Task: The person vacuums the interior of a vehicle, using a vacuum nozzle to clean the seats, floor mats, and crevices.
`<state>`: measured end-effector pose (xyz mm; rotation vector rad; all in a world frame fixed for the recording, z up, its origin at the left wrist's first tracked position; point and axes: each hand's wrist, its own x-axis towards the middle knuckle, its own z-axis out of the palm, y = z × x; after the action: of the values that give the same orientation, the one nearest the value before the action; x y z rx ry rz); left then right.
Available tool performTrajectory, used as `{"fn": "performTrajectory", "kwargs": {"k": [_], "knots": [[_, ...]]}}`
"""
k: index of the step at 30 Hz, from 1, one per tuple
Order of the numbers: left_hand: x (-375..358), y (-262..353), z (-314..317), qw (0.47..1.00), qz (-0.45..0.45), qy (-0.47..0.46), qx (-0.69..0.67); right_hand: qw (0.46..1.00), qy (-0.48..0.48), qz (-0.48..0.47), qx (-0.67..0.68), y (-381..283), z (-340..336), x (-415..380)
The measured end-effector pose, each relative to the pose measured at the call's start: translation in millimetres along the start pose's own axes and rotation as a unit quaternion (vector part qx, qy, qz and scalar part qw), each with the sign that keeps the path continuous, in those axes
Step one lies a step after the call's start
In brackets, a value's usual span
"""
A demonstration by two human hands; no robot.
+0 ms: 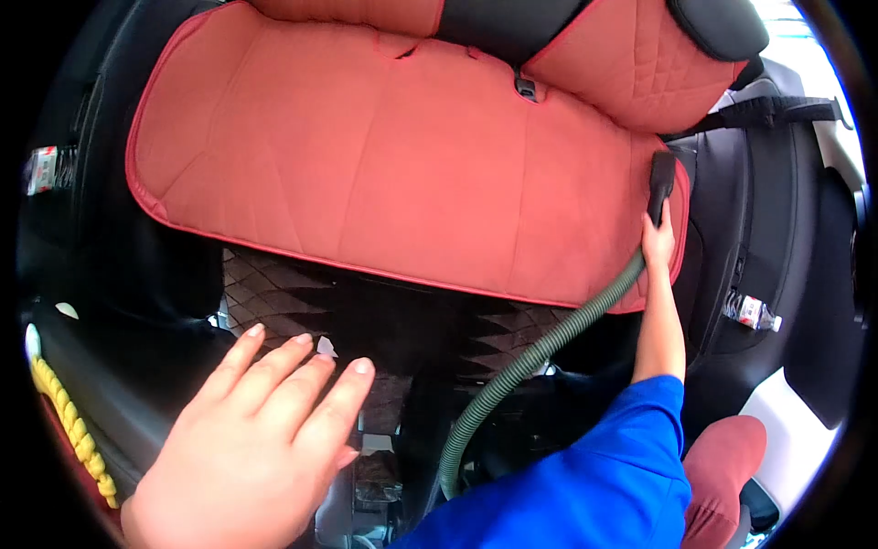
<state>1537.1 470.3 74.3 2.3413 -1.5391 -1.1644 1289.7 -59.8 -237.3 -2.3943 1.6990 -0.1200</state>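
My right hand [657, 240] is wrapped round the black vacuum nozzle [660, 178], whose head rests on the right end of the red seat cover [393, 165]. From the nozzle a green ribbed hose [540, 352] curves down and left, below the seat's front edge. My left hand [265, 416] is in the lower left, close to the camera, its fingers spread and nothing in it. It appears above the dark footwell, in front of the seat. Past its fingertips lies a small white scrap [326, 347].
A plastic bottle [752, 312] sits in the right door, another bottle [46, 170] in the left one. Dark quilted mats [274, 293] cover the floor. At lower right is a red headrest [727, 457]; a yellow braided cord [73, 430] hangs at lower left.
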Motion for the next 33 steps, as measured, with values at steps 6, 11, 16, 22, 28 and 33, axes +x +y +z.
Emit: {"fn": "performTrajectory", "kwargs": {"k": [6, 11, 16, 22, 28, 33], "knots": [[1.7, 0.5, -5.7, 0.999, -0.009, -0.022, -0.027, 0.994, -0.092, 0.018, -0.059, -72.9, 77.3, 57.5], [-0.6, -7.5, 6.7, 0.999, 0.036, -0.018, -0.031, 0.986, -0.083, 0.074, -0.125, -49.3, 67.5, 33.4], [-3.6, -0.2, 9.0, 0.999, 0.032, 0.008, -0.013, 0.98, -0.119, 0.03, -0.156, 23.6, -4.6, -29.7], [-9.7, 5.5, 13.7, 0.998, 0.034, 0.041, 0.02, 0.993, -0.106, 0.058, 0.007, 95.6, -50.0, -128.1], [-18.7, 11.7, 12.7, 0.987, 0.049, 0.153, 0.015, 0.917, -0.16, 0.168, 0.323, 67.8, -23.9, -117.1], [-13.2, 6.5, 9.0, 0.995, 0.044, 0.074, -0.045, 0.611, -0.369, 0.244, 0.657, 11.7, -23.8, -30.4]]}}
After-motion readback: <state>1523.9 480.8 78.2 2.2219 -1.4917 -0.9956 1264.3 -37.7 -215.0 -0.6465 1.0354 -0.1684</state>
